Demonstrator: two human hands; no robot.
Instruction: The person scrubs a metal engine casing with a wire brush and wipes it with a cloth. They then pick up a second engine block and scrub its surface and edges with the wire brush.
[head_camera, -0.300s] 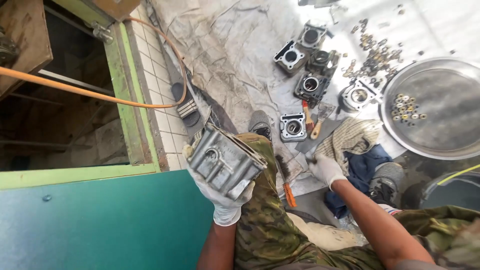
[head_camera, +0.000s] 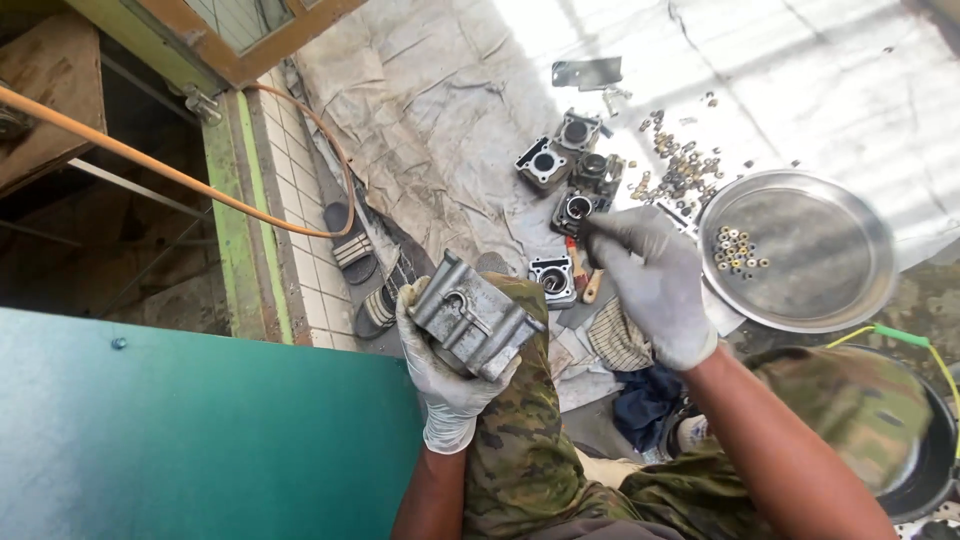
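My left hand (head_camera: 445, 385), in a pale glove, grips a grey cast-metal engine block (head_camera: 475, 315) from below, holding it over my camouflage-trousered knee. My right hand (head_camera: 655, 285), also gloved, hangs in the air to the right of the block. Its fingers are drawn together and point left, with the back of the hand toward me. I cannot see whether anything is pinched in them. Below its fingertips, on the grey tarp, lie several smaller engine parts (head_camera: 545, 162), one of them (head_camera: 553, 280) close to my knee.
A round metal tray (head_camera: 830, 250) with small washers (head_camera: 738, 250) sits at the right, and loose nuts (head_camera: 680, 165) lie scattered beside it. Striped sandals (head_camera: 350, 245), an orange hose (head_camera: 150, 160), a teal board (head_camera: 200, 430), a woven cloth (head_camera: 615, 340) and a dark basin (head_camera: 935, 450) surround me.
My right hand has lifted from the cloth on the ground to the height of the block. My left hand still holds the block in about the same spot.
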